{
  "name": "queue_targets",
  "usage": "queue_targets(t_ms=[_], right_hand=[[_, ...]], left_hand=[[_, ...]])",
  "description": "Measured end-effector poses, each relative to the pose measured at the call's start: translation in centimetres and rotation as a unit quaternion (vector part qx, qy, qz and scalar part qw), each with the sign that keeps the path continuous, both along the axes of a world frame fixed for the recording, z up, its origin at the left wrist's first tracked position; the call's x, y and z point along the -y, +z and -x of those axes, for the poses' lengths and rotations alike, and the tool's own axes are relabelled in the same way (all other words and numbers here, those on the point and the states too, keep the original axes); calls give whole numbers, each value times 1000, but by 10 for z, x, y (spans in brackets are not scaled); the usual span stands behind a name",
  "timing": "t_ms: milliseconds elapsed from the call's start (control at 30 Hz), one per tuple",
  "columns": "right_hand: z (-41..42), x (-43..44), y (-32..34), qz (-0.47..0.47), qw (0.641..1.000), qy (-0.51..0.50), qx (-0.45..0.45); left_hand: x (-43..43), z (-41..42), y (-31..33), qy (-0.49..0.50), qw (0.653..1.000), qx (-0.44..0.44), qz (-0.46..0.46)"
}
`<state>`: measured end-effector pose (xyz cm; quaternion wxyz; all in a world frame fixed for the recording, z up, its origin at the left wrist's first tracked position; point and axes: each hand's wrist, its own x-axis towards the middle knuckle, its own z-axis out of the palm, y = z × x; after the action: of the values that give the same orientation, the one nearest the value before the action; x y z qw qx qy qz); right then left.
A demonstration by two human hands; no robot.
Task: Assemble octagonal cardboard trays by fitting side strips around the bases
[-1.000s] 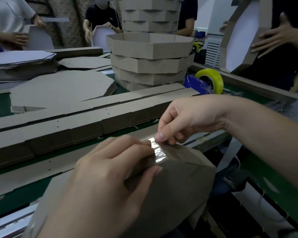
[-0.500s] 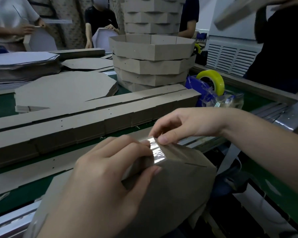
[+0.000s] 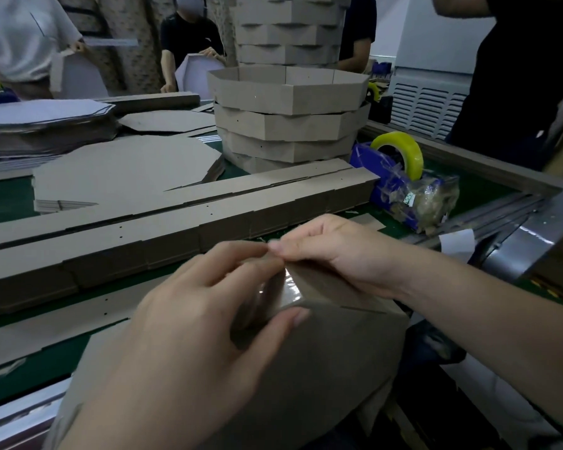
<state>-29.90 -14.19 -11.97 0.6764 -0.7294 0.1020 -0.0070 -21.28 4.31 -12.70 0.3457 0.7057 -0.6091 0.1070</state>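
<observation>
A cardboard tray point(image 3: 322, 358) stands on edge at the table's near side, tilted toward me. My left hand point(image 3: 189, 345) grips its top corner, thumb on the outer face and fingers over the rim. A piece of clear tape point(image 3: 288, 292) shines across that corner. My right hand point(image 3: 332, 251) presses the tape's far end down onto the rim with curled fingers, its fingertips meeting my left fingertips. Folded side strips point(image 3: 176, 228) lie in long rows across the table behind my hands. Flat octagonal bases point(image 3: 124, 170) lie beyond them.
A stack of finished trays point(image 3: 286, 115) stands at the back centre. A blue tape dispenser point(image 3: 400, 186) with a yellow-green roll sits to the right. A pile of sheets point(image 3: 43, 125) lies at the left. Several people stand round the table.
My right hand has slid left and up along the rim, pressing the tape until its fingertips meet my left fingers. My left hand keeps its grip on the corner.
</observation>
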Motion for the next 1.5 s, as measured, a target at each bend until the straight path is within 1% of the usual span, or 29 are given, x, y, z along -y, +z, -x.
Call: queue_targets(t_ms=[67, 100, 200, 267, 300, 333, 367, 400, 433, 467, 500, 567, 600, 667, 700, 767, 833, 867, 933, 1033, 1133, 1200, 1267, 1367, 1433, 1500], right_hand=[[-2, -6, -1, 51, 997, -47, 22], [-3, -10, -2, 51, 996, -67, 40], [-6, -21, 2, -34, 992, -93, 77], [-4, -22, 4, -95, 986, -93, 97], [-2, -21, 5, -107, 984, -94, 105], [3, -18, 4, -87, 985, -102, 111], [9, -14, 3, -12, 987, -120, 110], [17, -12, 1, 95, 982, -136, 94], [27, -8, -3, 188, 968, -145, 78], [38, -3, -10, 254, 953, -150, 64], [49, 1, -18, 272, 950, -149, 44], [70, 3, -31, 229, 960, -158, 15], [78, 4, -36, 200, 966, -165, 20], [91, 2, -36, 182, 965, -175, 62], [95, 0, -33, 188, 961, -184, 82], [99, -5, -28, 228, 942, -218, 112], [98, -10, -27, 295, 911, -258, 131], [97, -13, -28, 324, 897, -266, 139], [94, -20, -30, 363, 886, -257, 134], [83, -35, -35, 411, 871, -233, 131], [68, -49, -33, 440, 862, -203, 146], [65, -49, -28, 426, 876, -185, 132], [69, -38, -25, 406, 888, -188, 103], [79, -20, -31, 392, 894, -208, 65], [79, -19, -40, 366, 901, -218, 78], [73, -24, -47, 354, 898, -236, 111]], left_hand=[[3, 3, 3, 23, 999, 17, -21], [6, 6, 3, 36, 998, 40, -41], [16, 15, 3, 55, 980, 155, -115], [22, 19, 7, 70, 965, 201, -151], [23, 20, 11, 72, 960, 217, -165], [23, 20, 13, 67, 955, 231, -174], [20, 21, 14, 56, 953, 241, -174], [15, 22, 15, 44, 954, 243, -168], [8, 22, 15, 36, 958, 238, -154], [0, 22, 15, 34, 963, 228, -139], [-9, 21, 16, 36, 968, 219, -118], [-24, 17, 16, 44, 976, 202, -66], [-31, 14, 17, 46, 980, 190, -40], [-41, 8, 16, 45, 987, 152, 2], [-45, 6, 15, 42, 990, 131, 17], [-51, 5, 10, 32, 995, 89, 36], [-54, 5, 4, 17, 998, 56, 40], [-54, 6, 2, 16, 998, 47, 31], [-53, 8, -1, 25, 999, 37, -8], [-39, 20, -2, 29, 995, 68, -62], [-20, 37, 5, 16, 989, 128, -73], [-15, 41, 8, -2, 989, 131, -71], [-18, 37, 8, -11, 992, 105, -67], [-27, 27, 5, -3, 993, 103, -62], [-28, 23, 6, 2, 990, 116, -75], [-23, 24, 8, 7, 983, 153, -97]])
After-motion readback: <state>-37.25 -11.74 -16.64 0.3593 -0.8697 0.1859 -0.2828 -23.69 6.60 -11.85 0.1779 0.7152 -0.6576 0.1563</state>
